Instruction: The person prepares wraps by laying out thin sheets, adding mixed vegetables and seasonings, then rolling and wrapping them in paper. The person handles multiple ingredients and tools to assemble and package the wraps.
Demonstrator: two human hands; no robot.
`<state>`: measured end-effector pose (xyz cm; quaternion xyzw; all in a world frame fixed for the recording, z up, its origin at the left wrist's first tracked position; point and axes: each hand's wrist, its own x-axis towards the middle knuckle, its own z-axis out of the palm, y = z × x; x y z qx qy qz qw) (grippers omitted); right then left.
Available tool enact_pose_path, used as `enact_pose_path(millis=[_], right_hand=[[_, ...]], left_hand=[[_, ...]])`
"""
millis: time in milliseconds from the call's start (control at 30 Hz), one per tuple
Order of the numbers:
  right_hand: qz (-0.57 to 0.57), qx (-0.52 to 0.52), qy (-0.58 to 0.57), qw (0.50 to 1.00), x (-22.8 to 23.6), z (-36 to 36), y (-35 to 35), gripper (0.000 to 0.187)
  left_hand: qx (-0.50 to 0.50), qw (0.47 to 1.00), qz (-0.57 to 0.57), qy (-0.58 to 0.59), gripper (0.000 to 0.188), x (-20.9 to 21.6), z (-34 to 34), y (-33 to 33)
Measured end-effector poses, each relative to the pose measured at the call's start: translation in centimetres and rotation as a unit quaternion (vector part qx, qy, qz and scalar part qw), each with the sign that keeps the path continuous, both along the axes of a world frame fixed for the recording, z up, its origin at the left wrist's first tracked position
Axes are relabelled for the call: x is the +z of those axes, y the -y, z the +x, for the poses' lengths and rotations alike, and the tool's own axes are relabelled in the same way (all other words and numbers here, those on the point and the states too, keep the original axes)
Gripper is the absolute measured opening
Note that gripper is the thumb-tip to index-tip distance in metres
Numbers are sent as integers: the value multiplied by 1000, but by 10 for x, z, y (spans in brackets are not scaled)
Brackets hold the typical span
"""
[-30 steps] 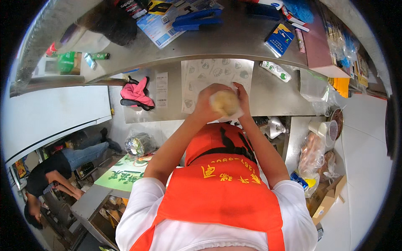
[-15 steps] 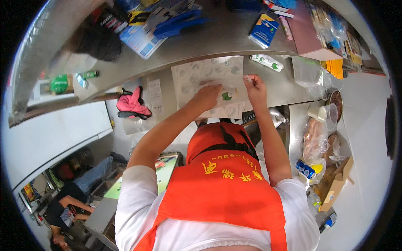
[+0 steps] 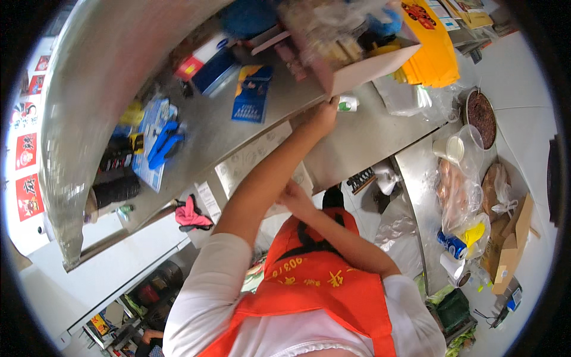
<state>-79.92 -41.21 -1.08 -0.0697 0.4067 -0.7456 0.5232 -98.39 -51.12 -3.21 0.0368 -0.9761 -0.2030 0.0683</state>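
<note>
My left arm reaches up and across to the right. My left hand [image 3: 321, 121] is closed, its fingertips by the shelf edge, next to a white roll-shaped packet with a green print [image 3: 347, 104]. Whether it grips the packet is hidden. Lower down, my right hand [image 3: 295, 201] is bent inward beside the near edge of a white sheet with a grey pattern [image 3: 238, 168], which lies on the metal counter [image 3: 345, 146]. My left forearm crosses over the sheet and covers part of it. The fingers of my right hand are partly behind that forearm and smeared.
A raised metal shelf [image 3: 208, 128] overhangs the counter, carrying a blue-and-yellow pack [image 3: 252, 94] and an open box [image 3: 375, 70]. To the right sit clear bags of food [image 3: 452, 190], a blue can [image 3: 452, 244] and a cardboard box [image 3: 513, 244]. A pink-and-black cloth item [image 3: 191, 214] lies left.
The view has turned to the right. My left hand has left the patterned sheet and reached to the white packet. My right hand has come down and inward to the sheet's near edge.
</note>
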Motion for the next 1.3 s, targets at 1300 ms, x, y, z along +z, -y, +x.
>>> enact_pose_path(millis=[1300], right_hand=[[78,-2,-319,945,90,-75,12,12]], left_hand=[[396,911,-111,24,35,36,295,75]])
